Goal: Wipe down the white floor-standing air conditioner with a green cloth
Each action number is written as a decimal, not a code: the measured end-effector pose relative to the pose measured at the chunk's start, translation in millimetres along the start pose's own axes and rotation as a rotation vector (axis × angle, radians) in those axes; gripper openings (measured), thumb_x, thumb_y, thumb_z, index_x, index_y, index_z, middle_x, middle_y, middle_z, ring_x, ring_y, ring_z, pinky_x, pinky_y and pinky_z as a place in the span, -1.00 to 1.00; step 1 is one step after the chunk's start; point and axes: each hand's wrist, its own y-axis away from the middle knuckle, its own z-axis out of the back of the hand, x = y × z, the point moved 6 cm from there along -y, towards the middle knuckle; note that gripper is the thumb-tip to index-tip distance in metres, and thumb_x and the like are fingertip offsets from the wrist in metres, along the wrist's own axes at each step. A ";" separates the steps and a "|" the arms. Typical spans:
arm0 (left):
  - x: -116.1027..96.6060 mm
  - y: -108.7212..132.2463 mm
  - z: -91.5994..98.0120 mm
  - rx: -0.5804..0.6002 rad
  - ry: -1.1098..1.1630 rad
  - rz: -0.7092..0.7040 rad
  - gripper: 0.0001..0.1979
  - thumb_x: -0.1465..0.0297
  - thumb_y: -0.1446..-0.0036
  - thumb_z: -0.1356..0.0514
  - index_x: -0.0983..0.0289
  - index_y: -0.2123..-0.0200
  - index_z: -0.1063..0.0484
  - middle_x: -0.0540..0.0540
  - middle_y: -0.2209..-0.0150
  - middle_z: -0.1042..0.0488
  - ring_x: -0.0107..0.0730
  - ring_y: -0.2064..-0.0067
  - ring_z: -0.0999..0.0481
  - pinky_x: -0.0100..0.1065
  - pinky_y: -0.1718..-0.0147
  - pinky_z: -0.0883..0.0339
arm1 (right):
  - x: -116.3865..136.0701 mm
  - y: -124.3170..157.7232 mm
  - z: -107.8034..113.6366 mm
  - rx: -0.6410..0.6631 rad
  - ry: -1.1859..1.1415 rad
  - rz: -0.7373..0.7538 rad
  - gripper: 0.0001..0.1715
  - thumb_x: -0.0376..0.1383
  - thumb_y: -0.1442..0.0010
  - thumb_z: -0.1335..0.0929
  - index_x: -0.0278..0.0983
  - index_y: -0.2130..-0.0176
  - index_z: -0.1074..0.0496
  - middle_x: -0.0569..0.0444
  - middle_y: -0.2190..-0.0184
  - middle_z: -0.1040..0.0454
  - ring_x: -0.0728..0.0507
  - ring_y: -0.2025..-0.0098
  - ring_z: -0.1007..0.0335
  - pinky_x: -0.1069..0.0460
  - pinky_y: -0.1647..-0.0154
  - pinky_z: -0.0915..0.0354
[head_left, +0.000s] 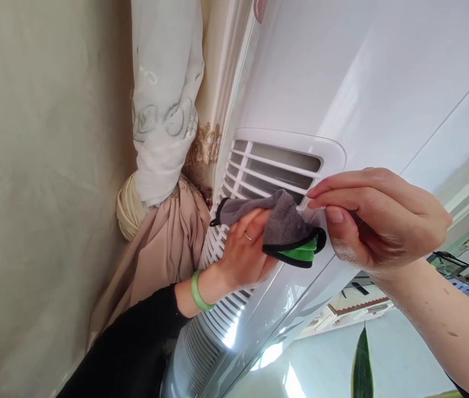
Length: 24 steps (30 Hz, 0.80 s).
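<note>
Grey microfibre cloth (284, 221) with green inner face and black binding, pressed against the lower corner of a slatted vent (273, 168) on a white tower air conditioner (383, 94), which runs diagonally across the tilted view. Left hand (244, 254): grip closed around the folded cloth, fingers behind it; a plain ring (248, 236), a green bangle (198, 291) and a black sleeve (135, 337) are visible. Right hand (375, 221): fingers and thumb curved toward each other, just beside the cloth at the vent's white frame; whether this grip pinches anything cannot be told. Below the hands, a louvred grille (213, 337) lines the unit's lower part.

Room: a plaster wall (43, 166) stands behind the unit, with a white embroidered sheer curtain (163, 99) and a tied beige drape (155, 260) bunched between them. A pointed green plant leaf (362, 365) rises from the lower edge against the pale floor (383, 354). Far off, a surface (361, 296) carries dark objects; a glass tank (447, 264) stands at right.
</note>
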 end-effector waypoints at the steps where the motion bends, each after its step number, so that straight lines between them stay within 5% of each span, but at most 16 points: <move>1: 6.5 0.9 -0.5 0.013 0.017 0.010 -0.55 0.27 -0.44 -0.03 0.28 -0.30 -0.25 0.31 -0.15 -0.49 0.01 -0.22 -0.45 0.01 -0.14 -0.43 | 0.0 -0.3 -0.2 0.004 -0.002 0.000 -0.84 -0.47 -0.25 -0.38 -0.23 0.25 -0.53 0.05 0.32 -0.64 -0.08 0.34 -0.58 0.02 0.40 -0.44; 5: 38.8 5.1 1.6 0.021 0.066 0.142 -0.49 0.21 -0.44 -0.01 0.22 -0.37 -0.22 0.35 -0.20 -0.48 0.13 -0.27 -0.42 0.19 -0.23 -0.36 | 0.1 -0.6 0.2 -0.001 0.006 -0.003 -0.86 -0.46 -0.25 -0.37 -0.26 0.28 -0.52 0.03 0.33 -0.63 -0.10 0.33 -0.58 0.01 0.41 -0.41; 9: 62.2 13.5 5.8 -0.020 0.101 0.179 -0.57 0.31 -0.48 0.06 0.18 -0.33 -0.28 0.30 -0.22 -0.48 0.01 -0.33 -0.40 0.19 -0.34 -0.32 | -0.5 -0.3 0.0 0.004 -0.007 0.011 -0.84 -0.48 -0.24 -0.36 -0.24 0.27 -0.51 0.04 0.32 -0.63 -0.11 0.33 -0.59 0.01 0.42 -0.40; 18: 50.3 53.6 10.2 -0.010 0.125 0.118 -0.46 0.27 -0.47 0.00 0.17 -0.45 -0.16 0.31 -0.28 -0.44 -0.01 -0.39 -0.38 0.16 -0.37 -0.31 | -2.0 4.5 1.7 -0.034 -0.011 0.014 -0.85 -0.47 -0.25 -0.38 -0.23 0.27 -0.51 0.07 0.32 -0.62 -0.11 0.33 -0.61 0.00 0.43 -0.40; 24: 127.9 61.9 -6.8 -0.037 0.142 0.458 -0.46 0.05 -0.52 0.13 0.17 -0.31 -0.37 0.28 -0.26 -0.49 -0.17 -0.42 -0.38 0.01 -0.49 -0.20 | -2.0 3.8 2.5 -0.008 -0.009 -0.002 -0.85 -0.47 -0.25 -0.39 -0.23 0.26 -0.52 0.03 0.32 -0.64 -0.13 0.30 -0.61 -0.03 0.37 -0.43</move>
